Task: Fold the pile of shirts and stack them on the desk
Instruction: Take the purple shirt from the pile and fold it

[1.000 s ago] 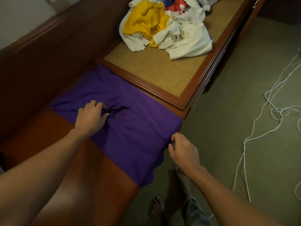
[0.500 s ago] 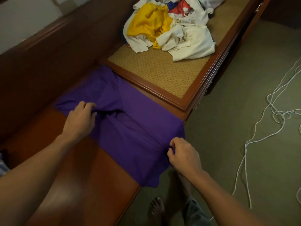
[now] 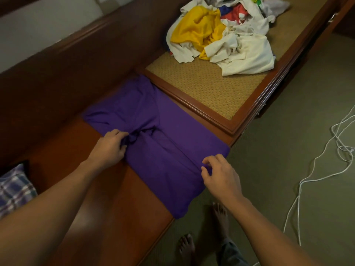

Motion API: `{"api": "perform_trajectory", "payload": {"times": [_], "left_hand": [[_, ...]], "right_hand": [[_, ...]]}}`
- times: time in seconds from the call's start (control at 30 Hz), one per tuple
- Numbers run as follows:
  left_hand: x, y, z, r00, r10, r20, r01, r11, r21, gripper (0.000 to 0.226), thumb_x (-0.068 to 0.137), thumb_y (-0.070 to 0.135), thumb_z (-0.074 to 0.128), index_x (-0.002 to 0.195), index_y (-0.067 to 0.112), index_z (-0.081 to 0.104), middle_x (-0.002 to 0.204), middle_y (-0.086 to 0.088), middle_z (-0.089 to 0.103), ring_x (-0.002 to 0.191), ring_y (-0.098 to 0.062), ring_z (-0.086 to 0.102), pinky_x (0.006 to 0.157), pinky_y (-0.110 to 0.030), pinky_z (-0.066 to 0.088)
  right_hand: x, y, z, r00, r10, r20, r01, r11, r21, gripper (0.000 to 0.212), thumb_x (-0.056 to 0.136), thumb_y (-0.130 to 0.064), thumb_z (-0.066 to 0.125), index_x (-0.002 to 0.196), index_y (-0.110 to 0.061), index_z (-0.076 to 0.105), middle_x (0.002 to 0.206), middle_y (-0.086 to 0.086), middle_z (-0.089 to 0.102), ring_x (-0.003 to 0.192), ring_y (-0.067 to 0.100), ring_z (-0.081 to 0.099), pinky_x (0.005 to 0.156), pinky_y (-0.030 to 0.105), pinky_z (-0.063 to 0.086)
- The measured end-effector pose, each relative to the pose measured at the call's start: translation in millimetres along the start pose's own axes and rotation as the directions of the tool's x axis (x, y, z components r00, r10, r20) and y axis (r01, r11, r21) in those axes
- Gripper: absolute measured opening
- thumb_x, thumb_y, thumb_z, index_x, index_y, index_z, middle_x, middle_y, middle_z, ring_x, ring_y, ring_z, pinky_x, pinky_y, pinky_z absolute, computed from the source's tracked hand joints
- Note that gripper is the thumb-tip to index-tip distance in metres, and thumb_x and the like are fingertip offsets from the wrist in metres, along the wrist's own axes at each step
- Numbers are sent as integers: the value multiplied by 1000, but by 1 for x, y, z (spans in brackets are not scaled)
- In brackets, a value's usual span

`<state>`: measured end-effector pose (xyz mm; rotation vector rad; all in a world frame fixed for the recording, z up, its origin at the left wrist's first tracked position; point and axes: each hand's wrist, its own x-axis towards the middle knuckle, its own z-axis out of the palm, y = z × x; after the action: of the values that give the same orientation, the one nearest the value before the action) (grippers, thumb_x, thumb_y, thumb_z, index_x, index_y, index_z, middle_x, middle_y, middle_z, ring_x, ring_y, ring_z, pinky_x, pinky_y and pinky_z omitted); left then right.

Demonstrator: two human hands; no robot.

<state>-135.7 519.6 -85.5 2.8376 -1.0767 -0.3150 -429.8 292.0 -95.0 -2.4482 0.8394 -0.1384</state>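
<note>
The long brown wooden desk (image 3: 115, 198) carries a flat purple cotton shirt (image 3: 163, 150), one corner hanging over the front edge. Beyond it lies a crumpled pile of white and yellow shirts (image 3: 230, 39). The left hand (image 3: 109, 148) grips bunched purple cloth; the right hand (image 3: 221, 177) pinches its edge.

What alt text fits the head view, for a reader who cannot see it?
Two hands hold a purple shirt spread on a wooden desk: the left hand grips bunched fabric near its middle, the right hand pinches it at the desk's front edge. Farther along lies a crumpled pile of shirts; a white cord trails on the carpet.
</note>
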Motion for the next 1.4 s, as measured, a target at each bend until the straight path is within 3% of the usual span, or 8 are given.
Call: {"api": "perform_trajectory", "payload": {"times": [0.13, 0.23, 0.63, 0.8, 0.97, 1.1, 1.27, 1.4], "left_hand": [[-10, -6, 0, 990, -68, -124, 45, 984, -175, 31, 88, 7, 66, 118, 15, 70, 115, -8, 65, 106, -31, 62, 95, -41, 49], [-15, -9, -6, 918, -332, -215, 225, 885, -407, 21, 90, 7, 67, 109, 15, 74, 107, -7, 71, 96, -23, 66, 89, -29, 46], [51, -61, -19, 663, -747, 41, 475, 377, -795, 11, 84, 22, 80, 81, 24, 69, 79, -1, 75, 71, -16, 73, 86, -41, 61], [91, -60, -17, 711, -702, 42, 551, 519, -653, 41, 80, 48, 81, 109, 19, 73, 106, -4, 75, 104, -21, 69, 95, -28, 51], [103, -56, -18, 737, -676, -25, 550, 620, -559, 11, 85, 31, 78, 79, 28, 69, 97, -2, 76, 99, -22, 69, 87, -28, 50], [92, -71, -17, 683, -723, -104, 509, 573, -643, 6, 89, 26, 75, 88, 25, 69, 87, 0, 71, 88, -17, 65, 79, -19, 41], [72, -102, -5, 587, -788, -186, 555, 559, -617, 28, 90, 32, 74, 114, 18, 69, 112, -8, 66, 95, -23, 66, 89, -27, 46], [77, -99, -8, 673, -725, -147, 531, 611, -586, 42, 93, 35, 71, 132, 25, 61, 124, -5, 49, 98, -22, 61, 98, -34, 50]], "right_hand": [[29, -21, -1, 988, -119, 98, 119, 993, 2, 27, 96, -34, 62, 122, -26, 63, 114, -5, 53, 99, 17, 62, 75, 33, 51], [51, -45, 1, 973, -214, 92, 212, 977, 25, 26, 96, -33, 62, 121, -27, 64, 113, -5, 56, 100, 18, 62, 76, 36, 53], [144, -169, 75, 791, -569, 225, 606, 779, -161, 40, 95, -19, 67, 133, -26, 59, 117, 3, 49, 98, 21, 53, 61, 30, 41], [171, -175, 98, 746, -655, 125, 665, 717, -210, 5, 85, -17, 77, 84, -16, 73, 91, 2, 49, 78, 18, 45, 57, 29, 34], [178, -170, 82, 752, -652, -95, 657, 753, 35, 17, 96, -30, 68, 89, -15, 71, 88, -2, 55, 78, 15, 51, 54, 26, 44], [188, -158, 80, 724, -679, 118, 673, 734, 91, 18, 95, -39, 66, 92, -22, 72, 89, -10, 61, 78, 10, 60, 57, 24, 51], [249, -145, 71, 837, -547, 21, 546, 837, 30, 23, 92, -28, 67, 114, -22, 72, 105, 0, 65, 99, 25, 60, 75, 39, 56], [293, -142, 80, 750, -592, 295, 644, 755, -121, 35, 92, -21, 65, 126, -22, 70, 116, 5, 62, 98, 32, 56, 84, 47, 54]]}}
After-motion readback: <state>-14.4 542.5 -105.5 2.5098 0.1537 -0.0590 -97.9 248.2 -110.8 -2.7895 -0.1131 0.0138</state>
